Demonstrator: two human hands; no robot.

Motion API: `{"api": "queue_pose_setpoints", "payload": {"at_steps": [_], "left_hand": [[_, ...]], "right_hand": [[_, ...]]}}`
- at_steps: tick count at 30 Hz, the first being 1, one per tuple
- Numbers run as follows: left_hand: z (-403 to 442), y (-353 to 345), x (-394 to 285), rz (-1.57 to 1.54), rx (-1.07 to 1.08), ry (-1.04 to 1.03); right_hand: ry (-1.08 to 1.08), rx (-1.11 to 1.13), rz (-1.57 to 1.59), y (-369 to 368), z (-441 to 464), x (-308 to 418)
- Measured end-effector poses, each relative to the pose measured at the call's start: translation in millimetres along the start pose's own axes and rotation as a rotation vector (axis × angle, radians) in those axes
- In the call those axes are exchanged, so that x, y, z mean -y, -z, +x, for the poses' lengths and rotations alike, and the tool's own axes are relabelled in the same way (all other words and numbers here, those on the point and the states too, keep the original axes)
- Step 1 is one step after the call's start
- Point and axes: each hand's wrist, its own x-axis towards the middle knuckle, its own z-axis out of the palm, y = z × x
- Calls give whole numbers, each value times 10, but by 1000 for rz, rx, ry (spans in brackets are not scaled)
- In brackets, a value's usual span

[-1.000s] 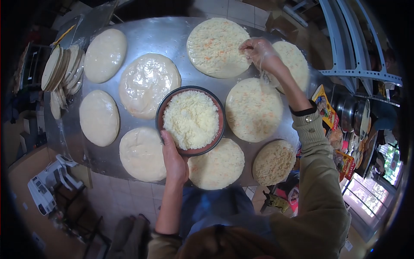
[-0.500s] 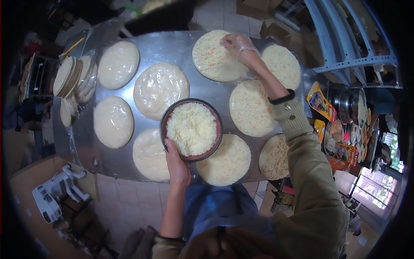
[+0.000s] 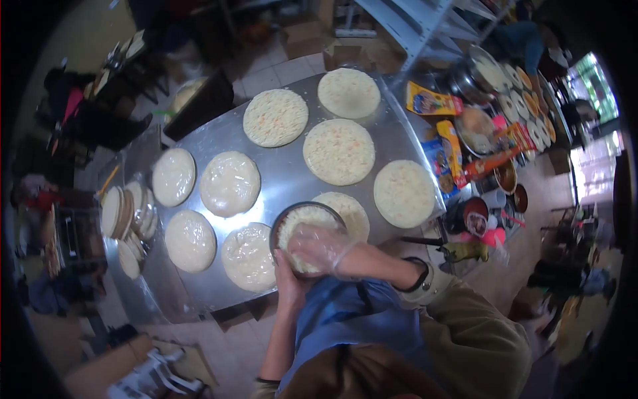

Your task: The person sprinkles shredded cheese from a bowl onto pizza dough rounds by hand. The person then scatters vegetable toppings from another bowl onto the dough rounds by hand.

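My left hand (image 3: 289, 279) grips the side of a round, dark-rimmed bowl (image 3: 274, 233), held close to my apron over the front edge of the metal table. White grated cheese (image 3: 300, 221) fills the bowl. In a clear plastic glove, my right hand (image 3: 319, 247) is down in the cheese with its fingers curled and the tips hidden. Partly behind the bowl lies a pale topped dough round (image 3: 352, 218). Farther out are more rounds with pale crumbs and orange bits, such as a topped round (image 3: 339, 151). On the left, glossy plain dough rounds (image 3: 230, 184) lie flat.
The metal table (image 3: 279, 176) has a stack of flat rounds (image 3: 129, 213) at its left end. Yellow packets (image 3: 432, 100), a red packet (image 3: 488, 166) and several bowls crowd the right side. A metal shelf rack (image 3: 415, 26) stands behind; a person (image 3: 86, 110) is far left.
My right hand has come back from a far dough round into the bowl. The bowl is nearer my body, and the view has turned, showing more of the right side.
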Motion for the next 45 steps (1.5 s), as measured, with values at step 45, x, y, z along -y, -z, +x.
{"api": "queue_pose_setpoints", "payload": {"at_steps": [45], "left_hand": [[100, -2668, 1197, 463, 517, 200]], "right_hand": [[-712, -869, 1445, 1612, -2505, -3428]]}}
